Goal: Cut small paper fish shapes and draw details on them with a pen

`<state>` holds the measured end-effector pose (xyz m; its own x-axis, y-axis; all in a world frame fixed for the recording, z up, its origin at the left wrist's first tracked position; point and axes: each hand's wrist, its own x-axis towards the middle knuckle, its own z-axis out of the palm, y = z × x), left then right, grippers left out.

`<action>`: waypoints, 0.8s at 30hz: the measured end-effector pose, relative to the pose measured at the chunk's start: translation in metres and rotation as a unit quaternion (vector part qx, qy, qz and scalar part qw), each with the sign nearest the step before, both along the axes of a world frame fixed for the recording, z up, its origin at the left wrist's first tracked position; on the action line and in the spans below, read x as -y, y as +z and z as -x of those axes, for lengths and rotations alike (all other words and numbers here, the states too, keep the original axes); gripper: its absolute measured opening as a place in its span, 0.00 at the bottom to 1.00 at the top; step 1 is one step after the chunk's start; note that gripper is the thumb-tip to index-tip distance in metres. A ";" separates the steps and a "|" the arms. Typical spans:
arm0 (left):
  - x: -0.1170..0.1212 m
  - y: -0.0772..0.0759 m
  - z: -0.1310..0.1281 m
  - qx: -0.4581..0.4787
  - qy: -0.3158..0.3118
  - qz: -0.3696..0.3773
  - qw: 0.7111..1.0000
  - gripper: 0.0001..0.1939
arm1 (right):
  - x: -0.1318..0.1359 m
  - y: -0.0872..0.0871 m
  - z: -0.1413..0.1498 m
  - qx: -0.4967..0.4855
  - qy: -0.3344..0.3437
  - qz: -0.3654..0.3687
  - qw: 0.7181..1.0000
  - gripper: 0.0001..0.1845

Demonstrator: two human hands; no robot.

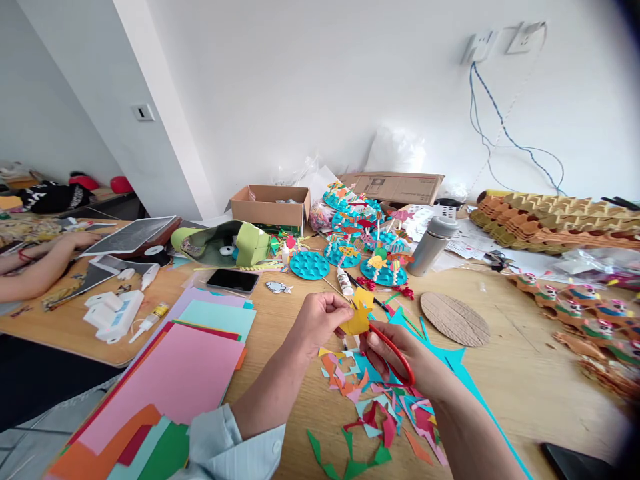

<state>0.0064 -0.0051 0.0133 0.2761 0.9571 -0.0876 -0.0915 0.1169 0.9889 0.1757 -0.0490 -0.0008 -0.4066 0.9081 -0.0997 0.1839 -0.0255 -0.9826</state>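
Observation:
My left hand (pixel 320 320) pinches a yellow paper cutout (pixel 359 313) by its left side. My right hand (pixel 417 360) is shut on red-handled scissors (pixel 393 353), whose blades are hidden behind the paper and my fingers. The two hands are close together above the wooden table (pixel 500 393). Below them lies a heap of coloured paper scraps (pixel 370 407). A long turquoise paper sheet (pixel 463 373) runs under my right forearm.
A stack of coloured card (pixel 170 380) lies to my left. Ahead stand blue paper-fish crafts (pixel 350 233), a cardboard box (pixel 267 207), a phone (pixel 233 281) and a steel flask (pixel 430 247). A co-worker's hand (pixel 75 243) rests on the adjoining table at far left.

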 end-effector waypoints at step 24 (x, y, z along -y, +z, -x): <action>-0.001 -0.003 0.000 0.006 -0.004 -0.002 1.000 0.10 | -0.002 -0.005 0.000 -0.013 0.002 0.003 1.000 0.26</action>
